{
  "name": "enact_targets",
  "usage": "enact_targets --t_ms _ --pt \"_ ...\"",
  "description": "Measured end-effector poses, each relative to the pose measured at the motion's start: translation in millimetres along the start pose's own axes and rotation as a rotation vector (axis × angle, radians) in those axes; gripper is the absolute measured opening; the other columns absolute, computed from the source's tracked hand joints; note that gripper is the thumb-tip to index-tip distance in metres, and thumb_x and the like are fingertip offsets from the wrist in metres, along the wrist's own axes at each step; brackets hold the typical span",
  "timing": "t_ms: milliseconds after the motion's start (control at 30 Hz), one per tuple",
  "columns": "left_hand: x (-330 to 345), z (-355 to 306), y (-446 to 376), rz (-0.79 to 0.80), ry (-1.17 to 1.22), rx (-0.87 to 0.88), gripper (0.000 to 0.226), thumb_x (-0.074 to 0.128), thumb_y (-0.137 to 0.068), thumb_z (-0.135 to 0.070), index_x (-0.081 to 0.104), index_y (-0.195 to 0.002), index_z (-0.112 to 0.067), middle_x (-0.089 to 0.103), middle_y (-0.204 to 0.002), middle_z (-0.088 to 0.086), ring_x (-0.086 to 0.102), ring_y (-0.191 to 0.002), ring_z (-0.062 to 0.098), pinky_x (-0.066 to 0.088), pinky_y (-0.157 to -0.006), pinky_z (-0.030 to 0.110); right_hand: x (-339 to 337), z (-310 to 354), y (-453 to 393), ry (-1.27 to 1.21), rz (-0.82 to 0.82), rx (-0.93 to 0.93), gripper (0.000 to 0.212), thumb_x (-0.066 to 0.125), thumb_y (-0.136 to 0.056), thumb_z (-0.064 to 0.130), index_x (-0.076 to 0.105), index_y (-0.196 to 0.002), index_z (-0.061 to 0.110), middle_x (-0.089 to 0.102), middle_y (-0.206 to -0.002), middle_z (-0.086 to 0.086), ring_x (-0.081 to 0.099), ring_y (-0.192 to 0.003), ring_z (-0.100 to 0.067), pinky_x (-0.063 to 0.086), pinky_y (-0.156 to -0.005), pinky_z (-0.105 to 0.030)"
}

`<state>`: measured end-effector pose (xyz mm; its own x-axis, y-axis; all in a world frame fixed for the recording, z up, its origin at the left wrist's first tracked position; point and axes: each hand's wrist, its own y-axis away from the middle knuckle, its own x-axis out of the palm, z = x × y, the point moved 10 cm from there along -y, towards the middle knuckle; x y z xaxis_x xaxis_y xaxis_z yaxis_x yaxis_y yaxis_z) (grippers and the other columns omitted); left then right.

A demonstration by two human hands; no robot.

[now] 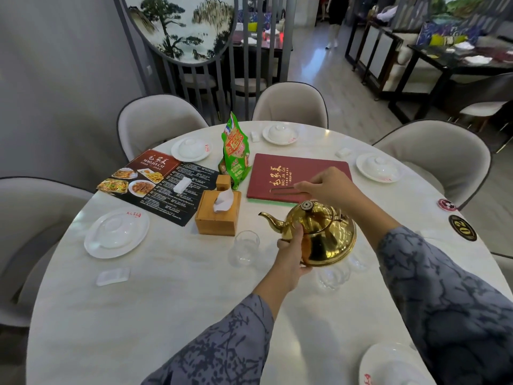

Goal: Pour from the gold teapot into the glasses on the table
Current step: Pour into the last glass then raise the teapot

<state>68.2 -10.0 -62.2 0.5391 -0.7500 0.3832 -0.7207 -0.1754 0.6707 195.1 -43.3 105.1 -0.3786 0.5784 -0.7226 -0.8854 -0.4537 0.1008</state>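
Observation:
The gold teapot (324, 234) hangs just above the white round table (172, 307), its spout pointing left. My right hand (329, 186) is closed on the thin dark handle above the lid. My left hand (291, 255) cups the pot's lower left side. A clear glass (245, 247) stands left of the pot, below and in front of the spout. A second glass (331, 276) sits partly hidden under the pot's near edge, and a third glass (359, 262) shows faintly to its right. I cannot tell whether any glass holds liquid.
A wooden tissue box (218, 215), a green snack bag (234, 154), a red menu book (277, 173) and a black menu sheet (166, 187) lie beyond the pot. White plates with upturned bowls (116, 234) ring the table. Padded chairs (155, 120) surround it.

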Motion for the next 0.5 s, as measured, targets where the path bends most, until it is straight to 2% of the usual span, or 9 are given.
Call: enact_targets --t_ms 67,100,167,233,333,367,433,500 --pt "-2 -9 -4 -0.028 -0.067 0.018 0.072 0.059 -0.086 -0.059 0.030 -0.138 -0.020 0.041 -0.147 0.011 0.047 -0.130 0.034 0.053 -0.097 0.048 -5 -11 -4 -0.091 -0.010 0.047 0.055 0.073 -0.082 0.048 0.070 -0.072 -0.006 0.057 -0.062 -0.018 0.041 -0.055 -0.024 0.033 -0.046 -0.023" --pt "-3 -15 -7 -0.039 -0.101 0.028 0.074 0.059 -0.085 -0.059 0.029 -0.140 -0.019 0.041 -0.148 0.011 0.047 -0.130 0.033 0.053 -0.097 0.047 -6 -16 -6 -0.137 -0.013 0.062 0.062 0.073 -0.080 0.051 0.069 -0.080 -0.010 0.060 -0.069 -0.025 0.043 -0.058 -0.024 0.036 -0.047 -0.024" --pt "-3 -28 -12 -0.055 -0.152 0.057 0.078 0.060 -0.085 -0.058 0.026 -0.141 -0.016 0.039 -0.149 0.011 0.047 -0.131 0.032 0.052 -0.097 0.048 -11 -20 -11 -0.205 -0.042 0.064 0.072 0.073 -0.074 0.059 0.067 -0.087 -0.011 0.066 -0.088 -0.033 0.050 -0.062 -0.025 0.044 -0.054 -0.029" --pt "-5 -40 -18 -0.069 -0.178 0.078 0.080 0.061 -0.086 -0.056 0.022 -0.144 -0.016 0.037 -0.151 0.010 0.045 -0.132 0.031 0.050 -0.100 0.050 -15 -23 -17 -0.269 -0.073 0.067 0.077 0.073 -0.070 0.063 0.067 -0.089 -0.011 0.067 -0.096 -0.032 0.058 -0.064 -0.030 0.052 -0.063 -0.036" --pt "-10 -53 -28 -0.099 -0.241 0.078 0.085 0.064 -0.085 -0.055 0.019 -0.147 -0.017 0.034 -0.153 0.010 0.041 -0.135 0.032 0.045 -0.106 0.054 -14 -37 -26 -0.352 -0.112 0.116 0.080 0.075 -0.067 0.064 0.064 -0.087 -0.013 0.071 -0.092 -0.029 0.068 -0.078 -0.046 0.060 -0.080 -0.044" --pt "-13 -56 -32 -0.110 -0.261 0.075 0.086 0.065 -0.084 -0.054 0.019 -0.147 -0.017 0.034 -0.154 0.010 0.040 -0.137 0.033 0.043 -0.107 0.055 -11 -42 -28 -0.390 -0.113 0.128 0.083 0.076 -0.064 0.065 0.063 -0.086 -0.014 0.071 -0.089 -0.028 0.066 -0.075 -0.045 0.060 -0.083 -0.046" --pt "-19 -62 -41 -0.127 -0.289 0.063 0.089 0.068 -0.083 -0.053 0.020 -0.148 -0.016 0.033 -0.155 0.011 0.037 -0.138 0.035 0.043 -0.106 0.057 -5 -51 -34 -0.457 -0.122 0.141 0.084 0.079 -0.060 0.065 0.063 -0.085 -0.014 0.067 -0.082 -0.023 0.058 -0.064 -0.033 0.058 -0.086 -0.047" --pt "-23 -65 -50 -0.145 -0.300 0.049 0.090 0.071 -0.082 -0.050 0.021 -0.149 -0.015 0.033 -0.155 0.012 0.038 -0.138 0.037 0.045 -0.103 0.059 1 -61 -39 -0.498 -0.143 0.143 0.072 0.081 -0.066 0.059 0.064 -0.075 -0.011 0.059 -0.073 -0.020 0.050 -0.061 -0.026 0.056 -0.088 -0.041"
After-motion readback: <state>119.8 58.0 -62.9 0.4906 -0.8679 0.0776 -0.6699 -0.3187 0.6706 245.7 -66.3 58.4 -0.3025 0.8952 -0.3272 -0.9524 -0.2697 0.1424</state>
